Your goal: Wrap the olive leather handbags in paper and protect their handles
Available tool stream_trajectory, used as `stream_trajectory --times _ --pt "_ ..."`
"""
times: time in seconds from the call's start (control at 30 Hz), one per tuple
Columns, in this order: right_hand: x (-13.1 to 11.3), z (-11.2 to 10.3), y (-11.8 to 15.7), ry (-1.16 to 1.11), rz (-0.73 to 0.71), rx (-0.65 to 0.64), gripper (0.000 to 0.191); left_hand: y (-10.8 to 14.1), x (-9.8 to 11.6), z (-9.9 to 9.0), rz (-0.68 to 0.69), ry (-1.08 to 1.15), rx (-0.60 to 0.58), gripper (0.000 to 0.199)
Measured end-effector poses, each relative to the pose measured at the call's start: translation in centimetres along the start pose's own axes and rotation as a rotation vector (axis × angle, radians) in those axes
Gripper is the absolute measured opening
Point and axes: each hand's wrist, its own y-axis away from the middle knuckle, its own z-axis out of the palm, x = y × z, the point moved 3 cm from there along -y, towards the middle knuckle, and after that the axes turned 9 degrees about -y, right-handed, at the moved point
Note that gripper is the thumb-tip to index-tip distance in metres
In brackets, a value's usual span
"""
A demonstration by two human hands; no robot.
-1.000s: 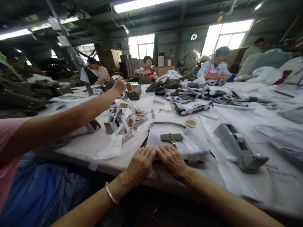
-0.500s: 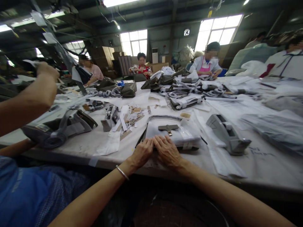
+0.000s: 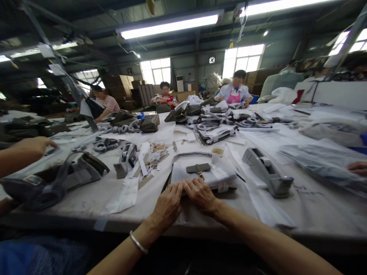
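On the bench, near its front edge, handbag; to its right, tape dispenser; to its left, paper scraps, with second dispenser farther left; behind, heap of bags.

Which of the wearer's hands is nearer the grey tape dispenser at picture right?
Right. The right hand is at the wrapped bag's near edge, left of the tape dispenser and apart from it; the left hand is farther left.

A pale-covered desk extends around the right hand. Far beyond it, multi-pane windows pierce a dark wall; cardboard boxes stand beyond the hand, to its left. Fluorescent tubes hang high above it.
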Motion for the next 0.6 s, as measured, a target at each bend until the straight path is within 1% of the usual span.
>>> stream_trajectory --times 0.13,0.2,0.3,0.37,0.4,0.47,0.5,0.53,0.6 --pt "-0.3 -0.8 -0.7 -0.030 0.012 -0.006 0.018 0.3 0.4 -0.4 -0.045 -0.159 0.209 0.042" --pt "-0.7 -1.2 -0.9 -0.074 0.033 -0.023 0.018 0.3 0.3 -0.8 -0.042 -0.181 0.292 0.039" --pt "-1.1 -1.8 -0.9 -0.165 0.049 -0.074 0.021 0.7 -0.2 -1.0 -0.008 -0.104 0.352 0.035" --pt "-0.7 -2.4 -0.9 -0.304 0.052 -0.132 0.023 1.2 -0.3 -0.9 0.015 -0.034 0.368 0.034" --pt "-0.2 -2.8 -0.9 -0.405 0.067 -0.155 0.024 1.4 -0.3 -0.8 0.028 -0.008 0.375 0.034" --pt "2.2 -4.0 -1.1 -0.610 0.159 -0.151 0.023 1.9 -0.4 -0.5 0.046 0.024 0.398 0.035" --pt "4.1 -4.5 -1.3 -0.678 0.237 -0.119 0.021 2.0 -0.4 -0.4 0.048 0.036 0.416 0.035" --pt "6.4 -5.0 -1.5 -0.705 0.330 -0.075 0.021 2.2 -0.4 -0.3 0.040 0.048 0.431 0.035" --pt "11.5 -5.3 -1.6 -0.632 0.502 -0.004 0.026 2.4 -0.6 0.0 0.010 0.077 0.456 0.035"
